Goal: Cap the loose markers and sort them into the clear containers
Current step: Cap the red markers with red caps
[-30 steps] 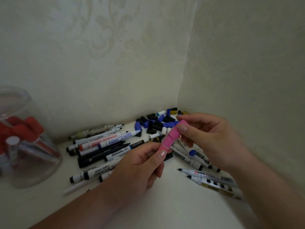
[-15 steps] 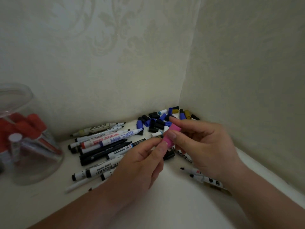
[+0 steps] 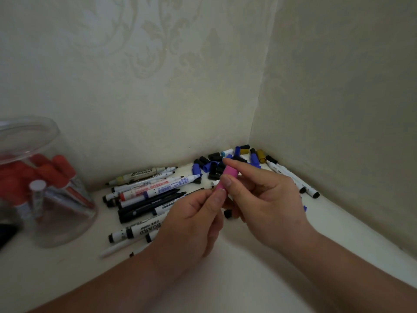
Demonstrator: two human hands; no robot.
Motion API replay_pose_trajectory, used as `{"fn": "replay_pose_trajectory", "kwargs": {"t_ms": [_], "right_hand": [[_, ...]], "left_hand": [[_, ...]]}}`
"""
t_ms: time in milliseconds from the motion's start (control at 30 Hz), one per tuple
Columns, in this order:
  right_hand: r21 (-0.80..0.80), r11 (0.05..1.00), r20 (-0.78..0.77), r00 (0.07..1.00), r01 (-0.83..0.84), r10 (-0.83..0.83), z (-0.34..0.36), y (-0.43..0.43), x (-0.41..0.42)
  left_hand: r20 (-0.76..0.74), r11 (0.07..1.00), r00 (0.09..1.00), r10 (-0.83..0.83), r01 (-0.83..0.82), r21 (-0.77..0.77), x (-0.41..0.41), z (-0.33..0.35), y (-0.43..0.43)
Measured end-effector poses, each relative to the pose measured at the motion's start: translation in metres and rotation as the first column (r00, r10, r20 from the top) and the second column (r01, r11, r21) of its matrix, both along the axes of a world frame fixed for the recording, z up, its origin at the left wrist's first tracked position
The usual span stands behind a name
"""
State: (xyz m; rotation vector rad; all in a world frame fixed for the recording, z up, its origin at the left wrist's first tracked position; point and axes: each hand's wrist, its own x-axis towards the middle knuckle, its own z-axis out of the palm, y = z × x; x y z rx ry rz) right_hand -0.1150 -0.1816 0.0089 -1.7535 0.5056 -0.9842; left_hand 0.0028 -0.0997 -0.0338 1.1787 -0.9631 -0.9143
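Observation:
A short pink marker [image 3: 227, 177] is held between both hands above the white surface. My right hand [image 3: 266, 202] pinches its upper pink cap end with thumb and forefinger. My left hand [image 3: 191, 222] pinches its lower end, hiding most of the barrel. Behind my hands lies a pile of uncapped markers [image 3: 149, 195], black, white and blue-tipped. Loose caps [image 3: 214, 166], mostly black and blue, fill the wall corner. A clear container [image 3: 54, 222] at the left holds several red-capped markers.
Two wallpapered walls meet in a corner close behind the caps. More markers [image 3: 293, 179] lie along the right wall. A thin white pen [image 3: 117, 249] lies near the pile's front. A dark object [image 3: 6, 233] shows at the far left edge.
Both hands have drawn together on the pink marker, so less of it shows now. The view shifted slightly, uncovering more caps and markers in the corner.

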Motion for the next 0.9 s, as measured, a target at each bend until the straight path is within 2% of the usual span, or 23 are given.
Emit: {"fn": "replay_pose_trajectory", "kwargs": {"t_ms": [267, 400, 500, 633, 800, 900], "right_hand": [[0.074, 0.988, 0.118, 0.985, -0.138, 0.129, 0.001, 0.001, 0.007], [-0.035, 0.982, 0.032, 0.982, -0.185, 0.186, -0.007, 0.002, 0.013], [-0.056, 0.987, 0.01, 0.989, -0.148, 0.148, -0.003, -0.002, 0.011], [-0.035, 0.998, 0.136, 0.989, -0.061, 0.066, 0.026, -0.001, 0.023], [-0.162, 0.983, 0.26, 0.957, -0.089, 0.13, 0.082, 0.029, 0.077], [-0.295, 0.951, 0.332, 0.923, -0.092, 0.193, 0.114, 0.052, 0.119]], "left_hand": [[-0.252, 0.993, 0.964, -0.088, 0.104, 0.051, 0.007, 0.0, -0.002], [-0.44, 0.984, 0.884, -0.159, 0.18, 0.006, 0.013, -0.001, -0.006], [-0.515, 0.98, 0.835, -0.191, 0.194, -0.048, 0.015, 0.001, -0.009], [-0.564, 0.974, 0.796, -0.22, 0.212, -0.08, 0.013, 0.004, -0.013], [-0.553, 0.979, 0.823, -0.134, 0.198, 0.057, 0.017, 0.004, -0.011], [-0.524, 0.97, 0.85, -0.054, 0.169, 0.174, 0.017, 0.01, 0.0]]}}
